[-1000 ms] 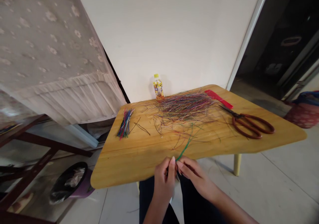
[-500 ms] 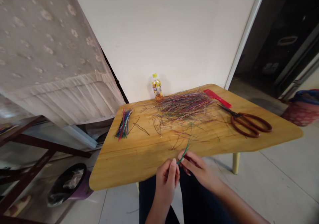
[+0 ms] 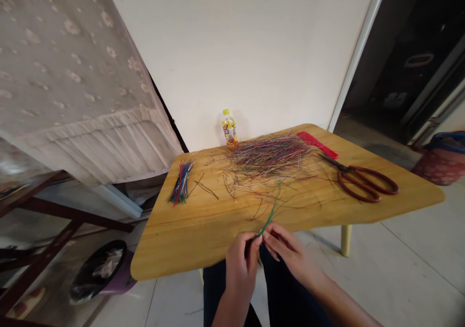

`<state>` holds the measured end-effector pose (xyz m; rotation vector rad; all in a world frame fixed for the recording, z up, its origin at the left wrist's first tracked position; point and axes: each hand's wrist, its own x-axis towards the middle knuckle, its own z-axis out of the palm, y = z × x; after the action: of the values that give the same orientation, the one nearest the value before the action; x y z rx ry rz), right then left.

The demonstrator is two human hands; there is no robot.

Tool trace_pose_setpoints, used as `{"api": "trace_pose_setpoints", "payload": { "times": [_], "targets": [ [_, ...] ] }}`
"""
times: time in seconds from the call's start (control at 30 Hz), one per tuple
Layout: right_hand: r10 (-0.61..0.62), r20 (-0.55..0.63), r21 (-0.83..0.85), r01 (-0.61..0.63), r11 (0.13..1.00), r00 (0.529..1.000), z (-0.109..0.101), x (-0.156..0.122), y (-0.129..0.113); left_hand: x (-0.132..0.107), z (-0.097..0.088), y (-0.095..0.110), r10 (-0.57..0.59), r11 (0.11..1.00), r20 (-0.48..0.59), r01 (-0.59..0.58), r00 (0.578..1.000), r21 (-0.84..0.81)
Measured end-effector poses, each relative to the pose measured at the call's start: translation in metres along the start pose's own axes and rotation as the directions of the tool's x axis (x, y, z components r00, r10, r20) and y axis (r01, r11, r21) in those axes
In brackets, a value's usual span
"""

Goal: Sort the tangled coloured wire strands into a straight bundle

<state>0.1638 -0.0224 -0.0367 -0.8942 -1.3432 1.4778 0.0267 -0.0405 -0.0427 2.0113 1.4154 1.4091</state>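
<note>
Fingers of your left hand (image 3: pixel 240 270) and right hand (image 3: pixel 291 255) pinch a green wire bundle (image 3: pixel 270 218) at its lower end; it reaches forward over the table (image 3: pixel 181 249), toward the loose multicoloured wire pile (image 3: pixel 269 155).

Scissors (image 3: pixel 363 184) right of wires (image 3: pixel 269 155), bottle (image 3: pixel 229 129) behind
</note>
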Motion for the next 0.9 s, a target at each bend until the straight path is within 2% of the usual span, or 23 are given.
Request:
{"api": "trace_pose_setpoints", "payload": {
  "times": [0.17,0.37,0.5,0.63,0.73,0.9],
  "targets": [
    [-0.019,0.005,-0.054,0.02,0.998,1.0,0.001,-0.003,-0.001,0.001,0.002,0.002,0.104,0.994,-0.053,-0.104,0.993,0.021],
    [-0.033,-0.014,-0.116,0.031,0.993,0.999,-0.001,-0.008,-0.001,-0.001,0.005,0.01,0.043,0.999,-0.095,-0.044,0.995,-0.008],
    [-0.056,-0.051,-0.1,0.051,0.994,0.997,-0.001,-0.008,-0.006,-0.003,0.007,0.015,0.043,0.997,-0.054,-0.046,0.998,-0.059],
    [-0.009,-0.106,0.012,0.01,1.0,0.994,-0.001,-0.005,-0.006,-0.004,0.012,0.017,0.001,0.998,-0.035,-0.003,0.999,-0.067],
    [0.063,-0.125,0.135,-0.046,0.99,0.99,0.0,-0.004,0.001,-0.004,0.015,0.014,-0.003,1.0,-0.055,0.003,0.998,-0.002],
    [0.172,-0.141,0.425,-0.098,0.9,0.975,0.01,-0.009,0.012,-0.004,0.015,0.002,0.106,0.978,-0.116,-0.083,0.988,0.193]
  ]
}}
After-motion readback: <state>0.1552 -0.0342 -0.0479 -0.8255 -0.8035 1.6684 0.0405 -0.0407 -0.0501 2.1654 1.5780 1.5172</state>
